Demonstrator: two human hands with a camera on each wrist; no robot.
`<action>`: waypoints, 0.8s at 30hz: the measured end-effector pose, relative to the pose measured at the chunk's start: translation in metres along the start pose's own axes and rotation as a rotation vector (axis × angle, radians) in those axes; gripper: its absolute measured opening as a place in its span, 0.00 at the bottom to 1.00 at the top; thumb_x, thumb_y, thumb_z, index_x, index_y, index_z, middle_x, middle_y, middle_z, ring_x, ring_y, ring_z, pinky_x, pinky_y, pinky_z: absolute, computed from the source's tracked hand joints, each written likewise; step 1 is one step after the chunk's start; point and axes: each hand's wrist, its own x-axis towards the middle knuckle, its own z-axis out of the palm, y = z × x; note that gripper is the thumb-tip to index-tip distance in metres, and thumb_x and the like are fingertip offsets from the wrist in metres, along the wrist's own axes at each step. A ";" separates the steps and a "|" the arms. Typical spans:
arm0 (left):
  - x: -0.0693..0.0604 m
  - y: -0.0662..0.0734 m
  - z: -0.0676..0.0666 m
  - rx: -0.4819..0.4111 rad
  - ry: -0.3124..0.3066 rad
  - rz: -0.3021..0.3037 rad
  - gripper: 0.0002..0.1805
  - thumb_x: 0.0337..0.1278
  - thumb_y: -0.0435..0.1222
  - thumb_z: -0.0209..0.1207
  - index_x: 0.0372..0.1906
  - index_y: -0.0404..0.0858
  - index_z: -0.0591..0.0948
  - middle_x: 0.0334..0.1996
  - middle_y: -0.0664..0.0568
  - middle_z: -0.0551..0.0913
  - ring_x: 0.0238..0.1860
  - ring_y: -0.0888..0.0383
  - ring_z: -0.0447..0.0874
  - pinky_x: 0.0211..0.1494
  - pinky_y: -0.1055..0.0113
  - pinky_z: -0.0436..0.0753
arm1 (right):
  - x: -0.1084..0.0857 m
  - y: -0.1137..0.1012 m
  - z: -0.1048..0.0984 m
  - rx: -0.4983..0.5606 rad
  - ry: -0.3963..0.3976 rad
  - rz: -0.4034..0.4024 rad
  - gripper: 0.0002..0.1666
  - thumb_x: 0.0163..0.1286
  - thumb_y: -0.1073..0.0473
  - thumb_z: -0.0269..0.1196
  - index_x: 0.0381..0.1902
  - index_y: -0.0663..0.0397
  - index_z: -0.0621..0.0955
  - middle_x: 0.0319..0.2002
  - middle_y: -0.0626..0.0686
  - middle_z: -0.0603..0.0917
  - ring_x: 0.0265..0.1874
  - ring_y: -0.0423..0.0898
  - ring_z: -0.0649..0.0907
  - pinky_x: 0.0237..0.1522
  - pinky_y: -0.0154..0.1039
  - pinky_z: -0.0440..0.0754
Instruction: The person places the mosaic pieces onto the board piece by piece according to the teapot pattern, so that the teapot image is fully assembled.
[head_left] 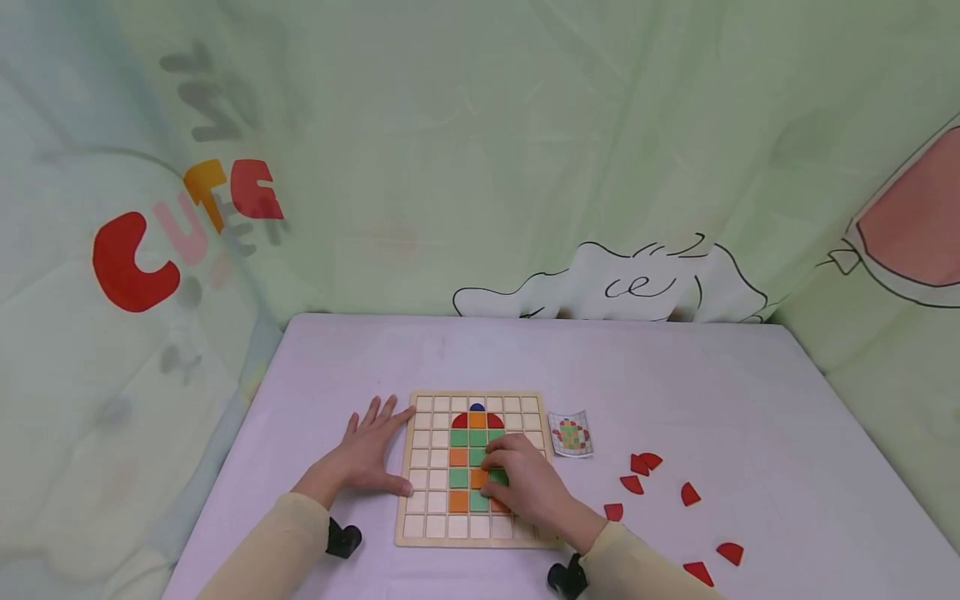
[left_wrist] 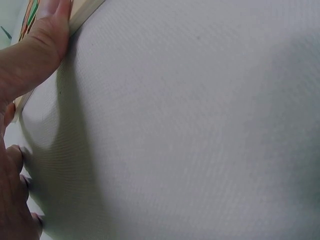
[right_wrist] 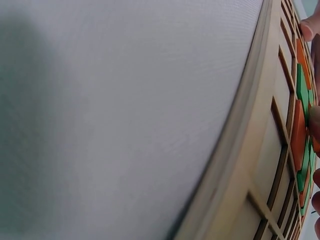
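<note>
A wooden grid board [head_left: 427,525] lies on the table, partly filled with orange and green square tiles. Two red quarter-circle pieces and a blue half-round piece [head_left: 477,407] sit toward its top. My left hand [head_left: 367,454] spreads its fingers along the board's left edge, thumb and index touching the frame. Over the right-hand column of tiles, my right hand [head_left: 528,479] is bent with thumb and fingers close together. In the right wrist view, an orange square tile [right_wrist: 316,145] shows between thumb and fingers, apparently pinched. The hand hides some cells.
A small pattern card [head_left: 571,434] lies just right of the board. Several loose red quarter-circle pieces [head_left: 690,494] are scattered on the table's right side. The lilac table [head_left: 360,350] ends at a green cloth wall behind.
</note>
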 end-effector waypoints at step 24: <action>-0.001 0.001 -0.001 0.001 -0.001 -0.005 0.67 0.32 0.58 0.80 0.81 0.47 0.58 0.83 0.39 0.47 0.84 0.35 0.35 0.81 0.31 0.40 | -0.002 0.001 -0.001 0.000 -0.007 0.010 0.13 0.58 0.58 0.78 0.40 0.55 0.90 0.52 0.53 0.86 0.56 0.51 0.80 0.61 0.49 0.83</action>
